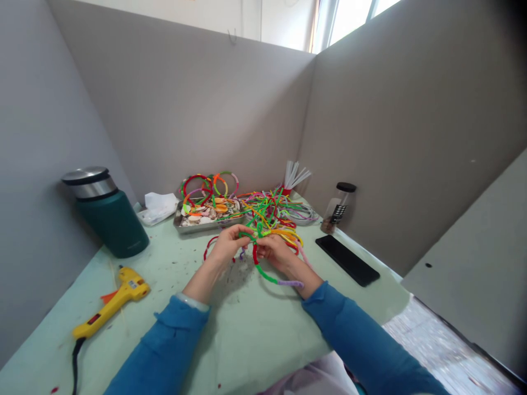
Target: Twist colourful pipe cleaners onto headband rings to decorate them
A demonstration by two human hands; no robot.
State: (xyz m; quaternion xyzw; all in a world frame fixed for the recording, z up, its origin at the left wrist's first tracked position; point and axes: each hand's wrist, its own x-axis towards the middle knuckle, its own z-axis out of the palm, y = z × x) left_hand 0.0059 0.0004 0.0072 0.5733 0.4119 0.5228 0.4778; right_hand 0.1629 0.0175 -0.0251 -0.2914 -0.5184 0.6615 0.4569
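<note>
Between my two hands, just above the table, is a multicoloured pipe cleaner with red, green and lilac stretches; its lilac end hangs below my right wrist. Fingers and thumb of my left hand pinch a green part of it from the left. My right hand is closed on it near the red stretch, with some fingertips hidden. A small green loop stands up between the hands. Behind them lies a pile of loose coloured pipe cleaners. A red curved piece rests on the table beside my left hand.
A metal tray of shells, with pipe-cleaner rings on top, stands at the back. On the left are a yellow glue gun and a green flask. A black phone and a clear bottle are on the right.
</note>
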